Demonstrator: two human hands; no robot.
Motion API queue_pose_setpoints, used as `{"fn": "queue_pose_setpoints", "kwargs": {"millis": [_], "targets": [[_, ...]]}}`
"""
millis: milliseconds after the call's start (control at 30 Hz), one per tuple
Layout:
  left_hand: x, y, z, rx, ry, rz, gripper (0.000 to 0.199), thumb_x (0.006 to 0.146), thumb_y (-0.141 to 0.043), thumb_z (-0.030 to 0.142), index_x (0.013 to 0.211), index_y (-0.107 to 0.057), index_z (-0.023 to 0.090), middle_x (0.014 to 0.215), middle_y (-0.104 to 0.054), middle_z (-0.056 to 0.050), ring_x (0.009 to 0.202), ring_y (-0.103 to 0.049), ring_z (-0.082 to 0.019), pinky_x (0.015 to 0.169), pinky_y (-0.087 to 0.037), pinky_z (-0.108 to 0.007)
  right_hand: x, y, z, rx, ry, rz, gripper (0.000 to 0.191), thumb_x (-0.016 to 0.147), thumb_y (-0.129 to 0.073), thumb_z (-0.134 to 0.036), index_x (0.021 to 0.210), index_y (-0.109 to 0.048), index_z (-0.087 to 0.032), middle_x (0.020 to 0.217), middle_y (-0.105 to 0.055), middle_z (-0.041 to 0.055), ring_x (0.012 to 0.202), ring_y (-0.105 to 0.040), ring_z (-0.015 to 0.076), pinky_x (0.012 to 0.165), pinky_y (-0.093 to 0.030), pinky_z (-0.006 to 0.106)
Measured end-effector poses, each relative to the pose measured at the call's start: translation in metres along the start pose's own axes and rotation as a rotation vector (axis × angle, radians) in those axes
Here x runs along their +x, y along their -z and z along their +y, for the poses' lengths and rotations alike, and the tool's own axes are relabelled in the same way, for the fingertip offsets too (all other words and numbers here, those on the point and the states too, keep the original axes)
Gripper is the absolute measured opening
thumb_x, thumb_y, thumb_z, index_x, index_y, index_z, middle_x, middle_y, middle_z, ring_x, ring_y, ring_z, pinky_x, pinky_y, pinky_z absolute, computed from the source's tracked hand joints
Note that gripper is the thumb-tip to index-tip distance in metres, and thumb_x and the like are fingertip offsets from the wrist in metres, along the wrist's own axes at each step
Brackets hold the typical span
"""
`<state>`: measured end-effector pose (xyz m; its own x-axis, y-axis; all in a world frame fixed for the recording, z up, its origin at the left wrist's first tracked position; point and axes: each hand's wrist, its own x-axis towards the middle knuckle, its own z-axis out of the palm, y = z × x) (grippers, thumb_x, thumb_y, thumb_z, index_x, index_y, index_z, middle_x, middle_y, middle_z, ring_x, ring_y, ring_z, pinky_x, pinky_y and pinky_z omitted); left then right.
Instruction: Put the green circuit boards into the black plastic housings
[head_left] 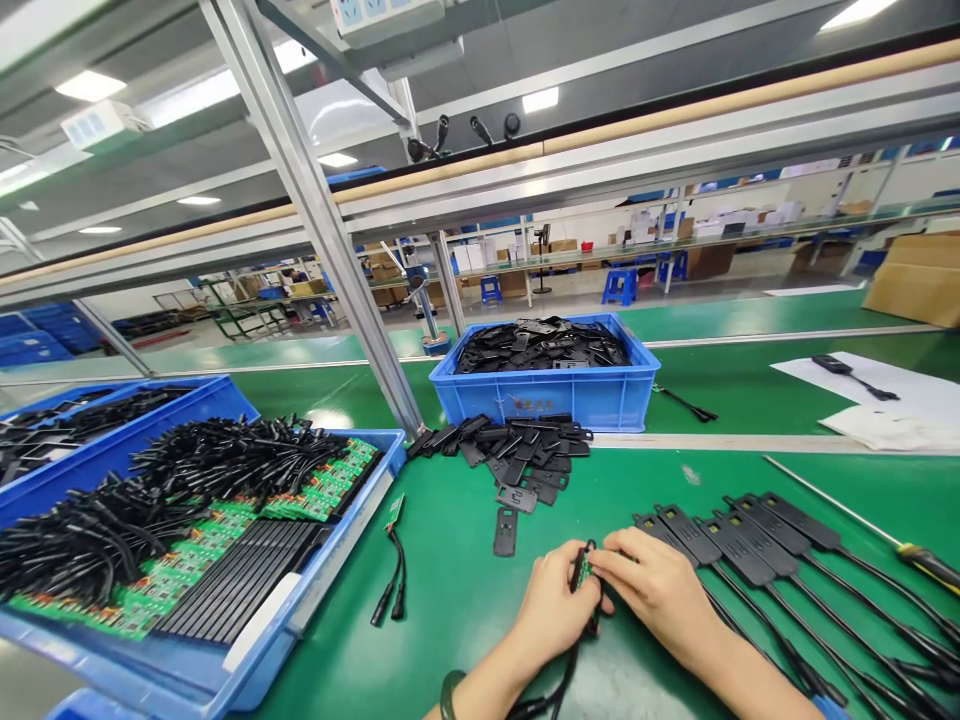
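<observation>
Near the front of the green bench, my left hand [551, 600] is closed around a small green circuit board [584, 572] with black casing about it. A black cable [568, 672] runs down from it, below my left hand. The fingers of my right hand [654, 585] pinch at the same board from the right. How far the board sits inside the casing is hidden by my fingers. Just right of my right hand lie several black cased units [739, 548] with cables. Another board with a forked black cable [396, 560] rests to the left.
Flat black covers [517, 450] lie heaped before a blue bin [540, 395] full of similar parts. At left, a blue tray [330, 570] holds boards with cables. A screwdriver [919, 560] lies at right, near white paper [911, 385]. A metal post [315, 215] rises behind the tray.
</observation>
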<state>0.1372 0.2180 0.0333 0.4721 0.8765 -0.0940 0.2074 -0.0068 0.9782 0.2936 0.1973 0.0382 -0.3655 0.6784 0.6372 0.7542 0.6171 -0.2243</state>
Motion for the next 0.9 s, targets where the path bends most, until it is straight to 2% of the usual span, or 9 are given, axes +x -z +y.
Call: {"fn": "queue_pose_setpoints", "kwargs": {"millis": [233,400,533,633,733,833,900], "targets": [[0.000,0.000,0.000,0.047,0.014,-0.001,0.022,0.072,-0.043,0.018,0.089,-0.058,0.016,0.060,-0.065,0.001,0.039,-0.053,-0.009,0.038,-0.041,-0.017,-0.002,-0.003,0.003,0.097,-0.042,-0.009,0.025,0.096,-0.041,-0.027,0.085,-0.062,-0.021,0.079,-0.063,0.0029,0.070,-0.056,0.0150,0.063,-0.043,0.026],[-0.002,-0.001,0.001,0.096,0.018,0.003,0.025,0.070,-0.041,0.016,0.087,-0.060,0.016,0.059,-0.066,-0.001,0.039,-0.054,-0.010,0.039,-0.040,-0.018,0.000,-0.001,0.005,0.066,-0.057,-0.170,0.025,0.096,-0.040,-0.025,0.085,-0.061,-0.021,0.081,-0.061,0.0041,0.075,-0.056,0.0158,0.066,-0.044,0.027],[0.000,0.000,0.001,0.072,0.049,-0.016,0.020,0.067,-0.042,0.016,0.080,-0.058,0.017,0.057,-0.066,-0.002,0.037,-0.053,-0.010,0.038,-0.040,-0.018,0.003,-0.002,-0.003,-0.036,-0.021,-0.208,0.031,0.096,-0.031,-0.021,0.080,-0.057,-0.019,0.077,-0.057,0.0051,0.071,-0.053,0.0175,0.062,-0.043,0.028],[0.002,0.002,0.002,-0.056,0.135,-0.013,0.023,0.069,-0.045,0.022,0.088,-0.055,0.016,0.058,-0.065,-0.002,0.036,-0.051,-0.010,0.034,-0.036,-0.018,0.009,0.002,0.002,-0.027,-0.124,-0.289,0.025,0.095,-0.034,-0.020,0.080,-0.053,-0.020,0.079,-0.056,0.0036,0.072,-0.054,0.0163,0.063,-0.044,0.026],[0.004,0.004,0.004,-0.211,0.186,0.020,0.031,0.071,-0.051,0.033,0.096,-0.049,0.015,0.061,-0.064,-0.003,0.040,-0.054,-0.011,0.036,-0.037,-0.019,0.019,0.015,0.036,-0.167,-0.382,-0.379,0.018,0.093,-0.039,-0.020,0.083,-0.053,-0.020,0.085,-0.059,0.0029,0.077,-0.057,0.0139,0.070,-0.045,0.022],[0.006,0.004,0.004,-0.334,0.174,0.015,0.043,0.069,-0.059,0.045,0.097,-0.046,0.015,0.064,-0.064,-0.003,0.045,-0.056,-0.011,0.040,-0.040,-0.020,0.025,0.034,0.090,-0.358,-0.581,-0.366,0.021,0.090,-0.039,-0.015,0.081,-0.057,-0.013,0.085,-0.062,0.0122,0.079,-0.060,0.0218,0.070,-0.045,0.031],[0.007,0.003,0.005,-0.384,0.167,0.013,0.052,0.065,-0.064,0.052,0.096,-0.048,0.014,0.065,-0.064,-0.004,0.046,-0.056,-0.012,0.041,-0.040,-0.021,0.027,0.044,0.120,-0.441,-0.665,-0.372,0.020,0.086,-0.041,-0.009,0.077,-0.059,-0.009,0.082,-0.062,0.0189,0.078,-0.062,0.0275,0.067,-0.044,0.035]]}}
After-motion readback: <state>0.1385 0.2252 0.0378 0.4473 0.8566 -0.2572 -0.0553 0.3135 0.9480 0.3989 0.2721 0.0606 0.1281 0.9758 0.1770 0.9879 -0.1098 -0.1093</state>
